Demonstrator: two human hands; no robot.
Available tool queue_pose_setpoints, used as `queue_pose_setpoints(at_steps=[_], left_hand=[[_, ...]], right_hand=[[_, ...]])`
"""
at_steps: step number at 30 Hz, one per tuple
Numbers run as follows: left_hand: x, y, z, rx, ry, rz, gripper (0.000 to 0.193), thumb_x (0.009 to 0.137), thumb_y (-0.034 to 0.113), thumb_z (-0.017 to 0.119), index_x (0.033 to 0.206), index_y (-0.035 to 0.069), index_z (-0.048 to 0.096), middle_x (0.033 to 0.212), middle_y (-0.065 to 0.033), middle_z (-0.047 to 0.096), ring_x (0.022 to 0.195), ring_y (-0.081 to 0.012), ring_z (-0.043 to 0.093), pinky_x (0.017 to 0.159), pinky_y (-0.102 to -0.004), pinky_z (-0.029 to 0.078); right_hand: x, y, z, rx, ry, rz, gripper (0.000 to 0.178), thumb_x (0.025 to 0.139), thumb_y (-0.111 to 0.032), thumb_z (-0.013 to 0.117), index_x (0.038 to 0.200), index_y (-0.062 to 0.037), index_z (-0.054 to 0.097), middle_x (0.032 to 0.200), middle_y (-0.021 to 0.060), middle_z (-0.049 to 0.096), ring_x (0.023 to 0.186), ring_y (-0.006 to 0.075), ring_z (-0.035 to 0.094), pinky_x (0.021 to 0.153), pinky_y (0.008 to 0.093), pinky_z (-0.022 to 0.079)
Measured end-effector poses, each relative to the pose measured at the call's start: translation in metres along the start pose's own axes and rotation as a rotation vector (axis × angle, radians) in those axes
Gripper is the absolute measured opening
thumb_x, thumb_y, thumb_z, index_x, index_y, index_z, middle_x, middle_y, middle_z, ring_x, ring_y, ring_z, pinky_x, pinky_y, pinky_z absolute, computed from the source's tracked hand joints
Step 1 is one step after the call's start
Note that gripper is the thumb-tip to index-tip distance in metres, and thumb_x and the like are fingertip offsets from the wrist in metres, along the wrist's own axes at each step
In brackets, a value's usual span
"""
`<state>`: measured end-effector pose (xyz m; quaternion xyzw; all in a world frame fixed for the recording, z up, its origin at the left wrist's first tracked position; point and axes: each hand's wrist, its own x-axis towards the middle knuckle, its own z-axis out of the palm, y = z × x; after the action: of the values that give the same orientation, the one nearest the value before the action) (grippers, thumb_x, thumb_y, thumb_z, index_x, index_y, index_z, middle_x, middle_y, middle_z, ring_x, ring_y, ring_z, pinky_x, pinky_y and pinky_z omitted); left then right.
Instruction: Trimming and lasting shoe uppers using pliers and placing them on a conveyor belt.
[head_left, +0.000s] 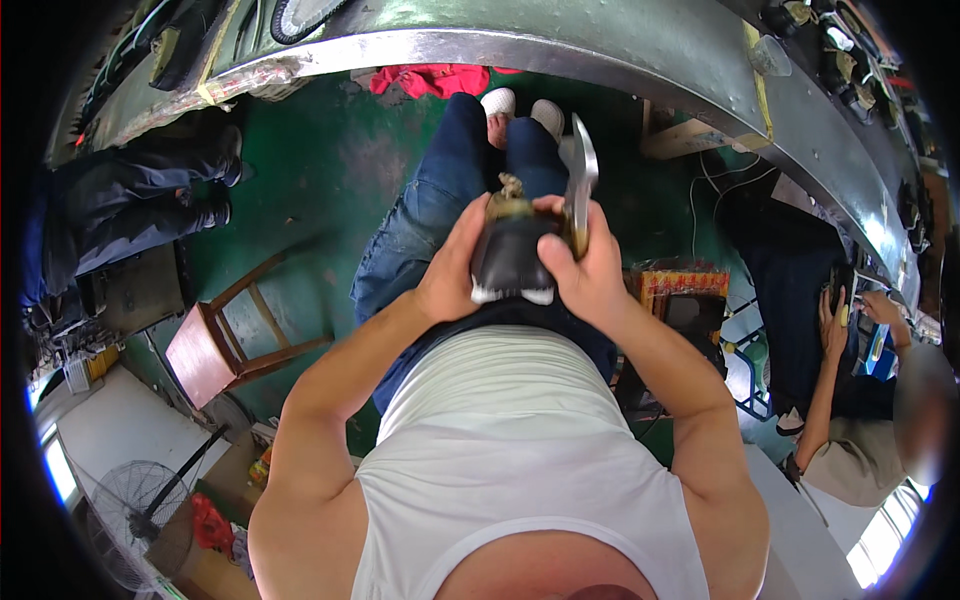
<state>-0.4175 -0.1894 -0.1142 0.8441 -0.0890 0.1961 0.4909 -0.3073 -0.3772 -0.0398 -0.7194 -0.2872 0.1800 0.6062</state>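
Note:
A black shoe part, apparently a shoe upper on a last, is held above my lap. It is slightly blurred, with a white edge toward me and a tan, bunched far end. My left hand is closed around its left side. In my right hand is a hand tool with a curved, shiny metal head, pointing away from me; its exact kind is unclear. The right thumb presses against the right side of the shoe part, and the other fingers are partly hidden behind it.
A long metal-edged bench curves across the far side. A wooden stool and a fan are on the left. Red cloth lies beneath the bench. One co-worker's legs show at left; another person works at right.

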Motion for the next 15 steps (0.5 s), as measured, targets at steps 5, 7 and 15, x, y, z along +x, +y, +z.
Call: queue_pose_setpoints(at_steps=[5,7,15], left_hand=[[0.046,-0.004,-0.01,-0.271,-0.042,-0.409,0.079,0.087,0.02,0.074,0.15,0.0,0.031,0.148,-0.0224,0.04,0.137,-0.0331,0.042,0.113,-0.0382,0.034],[0.065,0.003,-0.016,-0.021,-0.023,-0.472,0.065,0.097,0.034,0.061,0.146,-0.001,0.038,0.149,-0.0211,0.038,0.133,-0.0318,0.044,0.111,-0.0391,0.034],[0.027,-0.035,0.003,-0.424,-0.149,-0.962,0.037,0.087,-0.002,0.05,0.121,-0.004,0.064,0.102,-0.0085,0.07,0.091,-0.013,0.063,0.081,-0.0275,0.05]], right_hand=[[0.049,0.0,-0.024,-0.147,-0.001,0.057,0.078,0.073,-0.042,0.085,0.122,0.0068,0.05,0.109,0.0195,0.066,0.103,0.0267,0.066,0.09,0.036,0.051],[0.059,-0.009,-0.018,-0.306,0.04,0.192,0.08,0.068,-0.04,0.088,0.12,0.0079,0.05,0.107,0.021,0.066,0.101,0.0292,0.067,0.088,0.0366,0.052],[0.001,0.088,0.008,0.27,-0.027,0.577,0.033,0.088,-0.007,0.066,0.117,0.0033,0.054,0.102,0.007,0.064,0.092,0.0138,0.062,0.082,0.0303,0.052]])
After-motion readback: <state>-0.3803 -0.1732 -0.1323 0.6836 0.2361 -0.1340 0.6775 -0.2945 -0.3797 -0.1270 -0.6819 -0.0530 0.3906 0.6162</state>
